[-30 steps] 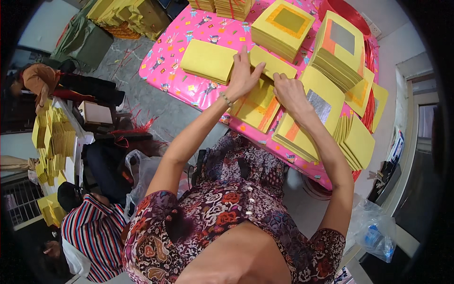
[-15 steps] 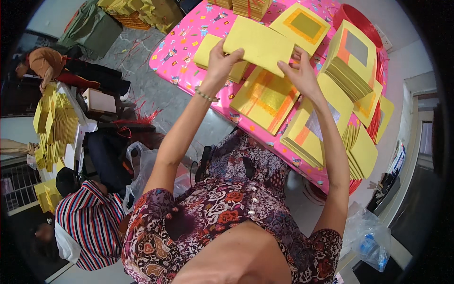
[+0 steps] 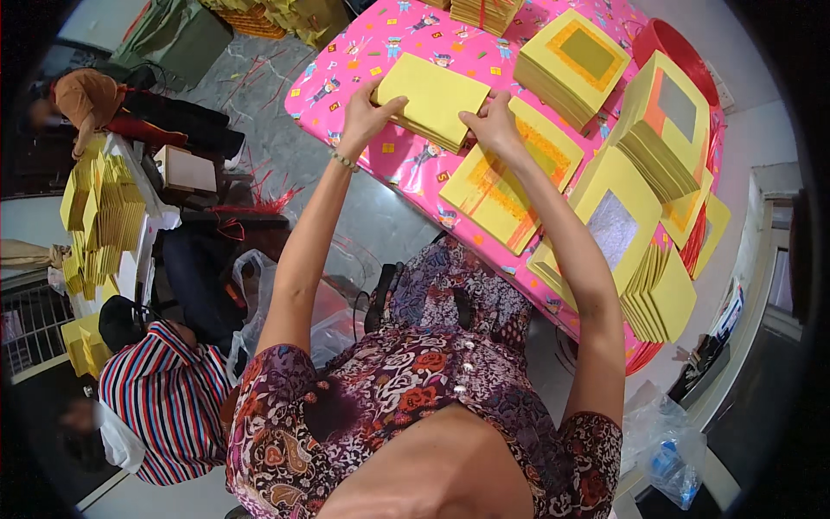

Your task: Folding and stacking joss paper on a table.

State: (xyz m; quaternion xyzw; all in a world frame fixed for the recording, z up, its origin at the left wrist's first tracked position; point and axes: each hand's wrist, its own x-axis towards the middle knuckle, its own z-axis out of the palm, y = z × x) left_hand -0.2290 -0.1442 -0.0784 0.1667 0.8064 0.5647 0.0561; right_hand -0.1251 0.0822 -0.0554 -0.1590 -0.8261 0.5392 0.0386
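While left hand (image 3: 367, 119) pinches folded yellow paper (image 3: 432, 92), right hand (image 3: 496, 128) pinches its opposite end

Carries, on a bench (image 3: 367, 65) of glossy pink printed with small figures, a pile of folded yellow sheets (image 3: 432, 95) toward the left; bears, just right of that, a low orange-trimmed yellow stack (image 3: 494, 190); supports a taller orange-framed stack (image 3: 571, 73) beyond, a silver-patched stack (image 3: 614, 229) rightward, fanned yellow pieces (image 3: 661, 294) at the right edge; holds red-tied bundles (image 3: 484, 15) far off.
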